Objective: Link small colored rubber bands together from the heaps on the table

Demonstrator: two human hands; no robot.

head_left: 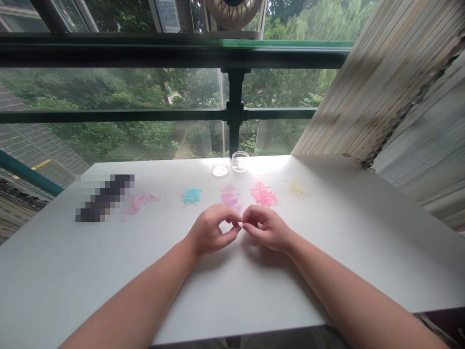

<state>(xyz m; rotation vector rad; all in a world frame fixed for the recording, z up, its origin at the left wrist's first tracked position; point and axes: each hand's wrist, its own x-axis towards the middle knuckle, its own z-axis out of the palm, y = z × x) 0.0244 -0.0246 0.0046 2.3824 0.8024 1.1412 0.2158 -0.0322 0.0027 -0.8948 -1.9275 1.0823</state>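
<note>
My left hand (215, 229) and my right hand (267, 227) meet fingertip to fingertip over the white table (203, 300). Thumb and forefinger are pinched on each side; whatever lies between them is too small to make out. Just beyond the fingers is a pile of thin purple bands (230, 198). To its right lie a pile of pink bands (264, 194) and a sparse pile of pale yellow ones (298, 188). Left of the purple pile is a turquoise pile (192, 195), with looser pink strands (145, 198) farther left.
A clear round container (240, 162) and a shallow clear dish or lid (220, 170) stand at the table's far edge. A blurred-out dark object (105, 198) lies at the left. Behind the table are window rails (235, 92), and a curtain (348, 92) hangs at the right.
</note>
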